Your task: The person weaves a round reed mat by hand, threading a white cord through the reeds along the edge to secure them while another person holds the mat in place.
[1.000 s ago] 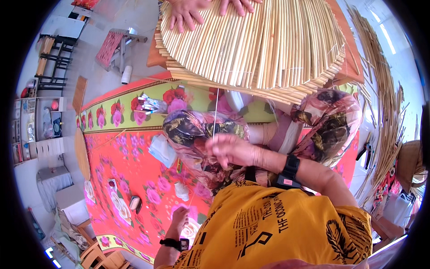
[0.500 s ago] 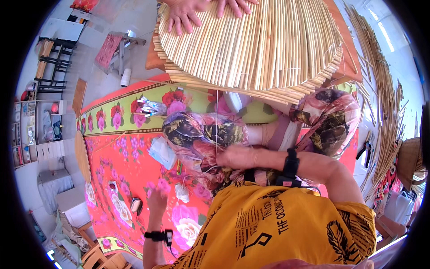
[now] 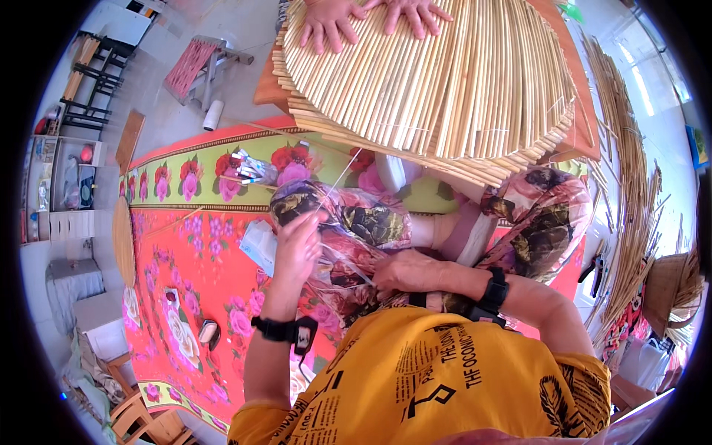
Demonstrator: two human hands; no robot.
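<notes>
A white thread (image 3: 340, 178) runs from the near edge of a round mat of straw-coloured stalks (image 3: 430, 81) down to my left hand (image 3: 298, 246). My left fingers are pinched on it, above my patterned trousers. From there the thread slants across my lap to my right hand (image 3: 408, 272), which is closed around it near my waist. Another person's two hands, a left-side one (image 3: 328, 26) and a right-side one (image 3: 411, 15), lie spread flat on the mat's far part. The mat rests on an orange-brown board (image 3: 589, 137).
Under me lies a red floral cloth (image 3: 222, 252), holding a pale blue packet (image 3: 258, 248) and a bundle of white-and-blue sticks (image 3: 254, 169). Loose stalks (image 3: 627, 148) line the right side, near black-handled pliers (image 3: 592, 274). A pink-topped stool (image 3: 194, 68) stands far left.
My left hand has risen from low on the left to the thread, which now bends toward it. My right hand has shifted slightly right and down. The other person's hands stay on the mat.
</notes>
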